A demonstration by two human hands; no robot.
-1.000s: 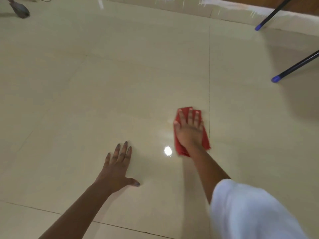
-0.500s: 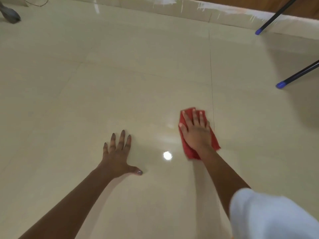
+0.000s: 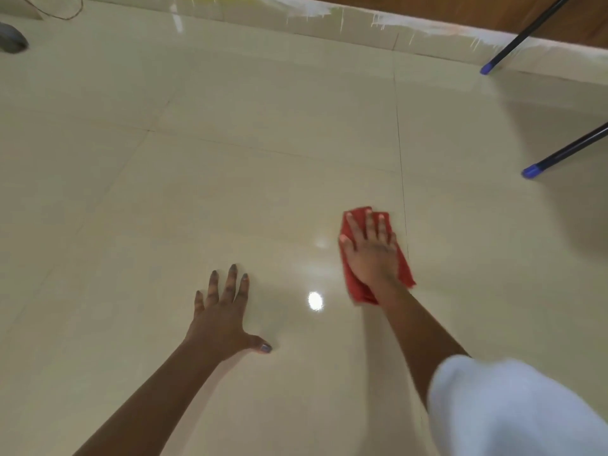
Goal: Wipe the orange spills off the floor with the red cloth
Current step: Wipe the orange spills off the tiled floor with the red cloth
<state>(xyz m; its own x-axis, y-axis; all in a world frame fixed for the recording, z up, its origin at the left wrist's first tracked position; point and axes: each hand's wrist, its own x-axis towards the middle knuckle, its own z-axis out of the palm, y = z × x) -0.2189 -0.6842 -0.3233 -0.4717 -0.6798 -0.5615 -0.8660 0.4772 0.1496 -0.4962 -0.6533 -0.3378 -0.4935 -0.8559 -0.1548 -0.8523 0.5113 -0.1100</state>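
Note:
The red cloth (image 3: 352, 284) lies flat on the glossy cream floor tiles (image 3: 263, 179), just left of a tile joint. My right hand (image 3: 371, 251) presses down on it with the palm flat and fingers spread. My left hand (image 3: 223, 314) rests flat on the floor to the left of the cloth, fingers apart, holding nothing. I see no orange spill on the floor around the cloth; whatever is under it is hidden.
Two dark poles with blue tips, one pole (image 3: 490, 67) near the skirting and another pole (image 3: 533, 171) closer, stand at the right. A grey object (image 3: 13, 41) sits at the far left. A paint-streaked skirting (image 3: 329, 24) runs along the back.
My right hand has slid the red cloth slightly rightward, toward the tile joint. The left hand stays planted on the floor; the view has shifted a little.

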